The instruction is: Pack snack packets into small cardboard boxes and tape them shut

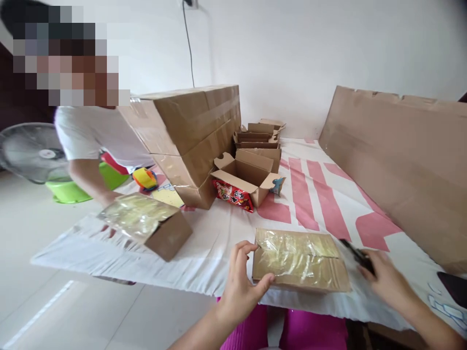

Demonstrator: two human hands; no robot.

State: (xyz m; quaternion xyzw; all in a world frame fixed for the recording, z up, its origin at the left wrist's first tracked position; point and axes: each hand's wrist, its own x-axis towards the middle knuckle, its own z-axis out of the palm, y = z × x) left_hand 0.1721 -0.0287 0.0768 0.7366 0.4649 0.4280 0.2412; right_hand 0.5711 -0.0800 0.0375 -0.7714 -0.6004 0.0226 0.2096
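Note:
In front of me lies a small cardboard box point(297, 260), its top covered with shiny clear tape. My left hand point(242, 282) grips the box's left end, with the thumb on the near edge and the fingers curled at the far-left edge. Off the box's right end, my right hand point(381, 274) is closed around a slim black tool point(355, 255); its exact kind is not clear. A similar taped box point(146, 223) sits to the left, with another person's hand point(109, 231) at its far-left side.
Large taped cartons point(193, 131) stand at the back left. Beside them are open cardboard boxes point(251, 167) and a red packet point(233, 194). A big cardboard panel point(394, 165) leans at the right. A fan point(34, 153) and a person point(98, 131) are on the left.

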